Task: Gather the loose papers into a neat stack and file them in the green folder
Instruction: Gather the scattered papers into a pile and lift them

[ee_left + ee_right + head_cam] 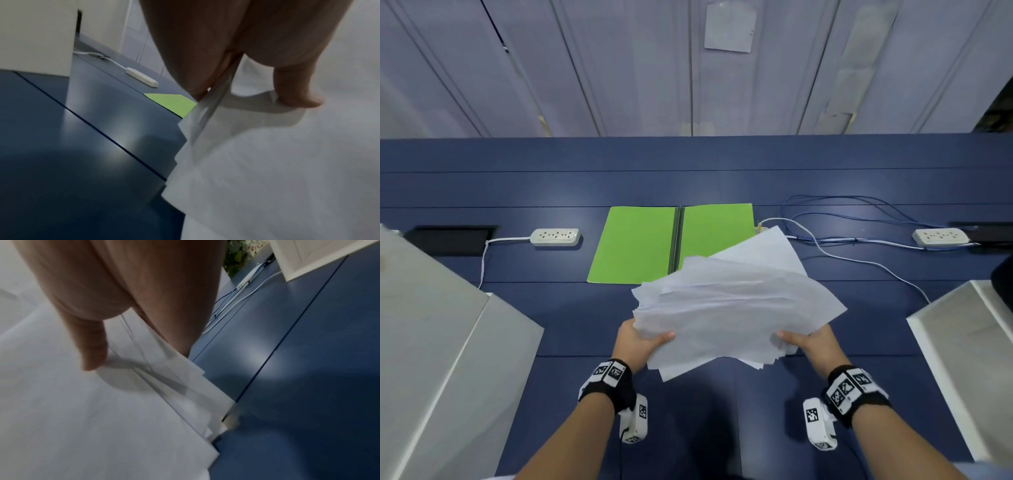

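Papers (pixel 726 308): fanned, uneven sheaf held above the desk (pixel 517 192), centre view.
Grip: left hand (pixel 642 341) and right hand (pixel 810 342) pinch opposite edges, thumbs on top.
Green folder (pixel 637 243): open, at 12 o'clock.
Risk: loose sheets could slide out, since the edges are unaligned.

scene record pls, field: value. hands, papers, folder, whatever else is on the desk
left hand: grips left edge of the papers, thumb on top
right hand: grips right edge, thumb on top
papers: held above the desk, fanned and uneven, not yet squared
green folder: open flat on the desk, behind the papers, nothing filed on its visible part
desk: blue
power strips: one left, one right
cables: loose, right of the folder
task state: papers gathered, not filed
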`<state>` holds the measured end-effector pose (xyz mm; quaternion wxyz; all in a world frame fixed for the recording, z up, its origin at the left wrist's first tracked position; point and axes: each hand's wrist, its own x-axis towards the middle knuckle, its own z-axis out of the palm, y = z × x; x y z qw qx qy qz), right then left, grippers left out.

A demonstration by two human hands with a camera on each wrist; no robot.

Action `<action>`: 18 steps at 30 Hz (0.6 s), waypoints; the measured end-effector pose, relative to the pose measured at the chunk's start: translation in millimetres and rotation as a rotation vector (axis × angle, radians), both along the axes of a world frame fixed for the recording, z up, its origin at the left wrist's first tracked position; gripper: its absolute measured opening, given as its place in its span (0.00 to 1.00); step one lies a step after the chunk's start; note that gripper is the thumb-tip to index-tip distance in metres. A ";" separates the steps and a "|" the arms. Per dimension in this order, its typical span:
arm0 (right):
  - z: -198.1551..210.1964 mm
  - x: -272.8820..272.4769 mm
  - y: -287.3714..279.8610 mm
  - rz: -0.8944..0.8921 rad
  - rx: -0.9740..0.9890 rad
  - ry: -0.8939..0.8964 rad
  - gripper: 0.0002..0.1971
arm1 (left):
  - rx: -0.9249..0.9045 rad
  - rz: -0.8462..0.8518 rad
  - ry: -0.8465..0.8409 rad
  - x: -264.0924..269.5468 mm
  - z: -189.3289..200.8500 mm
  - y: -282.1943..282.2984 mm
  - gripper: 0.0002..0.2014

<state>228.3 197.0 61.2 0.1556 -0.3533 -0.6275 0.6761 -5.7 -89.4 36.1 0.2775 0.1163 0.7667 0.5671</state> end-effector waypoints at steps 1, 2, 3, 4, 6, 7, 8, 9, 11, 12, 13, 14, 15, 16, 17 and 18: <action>-0.3 -2.4 0.1 -0.014 0.008 -0.003 0.23 | -0.001 0.022 -0.001 0.9 3.4 3.4 0.16; 0.3 -5.5 0.9 -0.025 0.021 0.004 0.22 | 0.008 0.029 0.010 0.4 6.4 6.3 0.14; 3.9 -8.3 1.2 -0.035 0.040 0.014 0.22 | 0.014 0.030 0.027 -0.8 10.8 8.0 0.14; 9.8 -10.3 1.7 -0.044 0.059 0.030 0.22 | 0.026 0.021 0.049 -2.2 16.1 9.0 0.14; 25.7 -13.3 4.0 -0.051 0.092 0.076 0.20 | 0.064 0.014 0.092 -9.3 24.9 6.5 0.15; 31.2 -13.1 6.4 -0.032 0.097 0.108 0.20 | 0.083 0.008 0.115 -12.3 28.8 4.8 0.16; 33.3 -12.2 9.0 -0.006 0.096 0.129 0.21 | 0.084 -0.009 0.135 -16.0 28.4 2.1 0.17; 32.3 -10.7 11.1 0.020 0.082 0.144 0.22 | 0.088 -0.034 0.152 -18.1 28.2 0.8 0.19; 19.9 -7.2 12.9 0.059 0.044 0.107 0.25 | 0.052 -0.074 0.114 -17.2 22.5 0.9 0.25; 10.7 -7.1 11.4 0.068 0.043 0.063 0.26 | 0.017 -0.074 0.097 -14.7 18.5 2.3 0.28; 5.1 -8.7 7.1 0.076 0.048 0.032 0.27 | -0.010 -0.063 0.098 -11.5 14.5 3.6 0.28; 1.9 -11.7 3.1 0.076 0.071 0.011 0.26 | -0.022 -0.037 0.106 -8.3 12.8 5.9 0.25; 2.1 -15.9 0.0 0.065 0.093 0.012 0.25 | -0.014 -0.003 0.109 -7.9 11.4 9.2 0.21; 5.1 -20.5 -1.7 0.033 0.098 0.029 0.23 | 0.005 0.029 0.106 -9.3 14.4 12.9 0.17; 10.4 -24.4 -1.7 -0.009 0.092 0.048 0.20 | 0.037 0.052 0.111 -10.5 19.8 16.8 0.15; 15.7 -27.3 0.2 -0.037 0.101 0.069 0.18 | 0.062 0.061 0.121 -13.2 27.2 18.0 0.14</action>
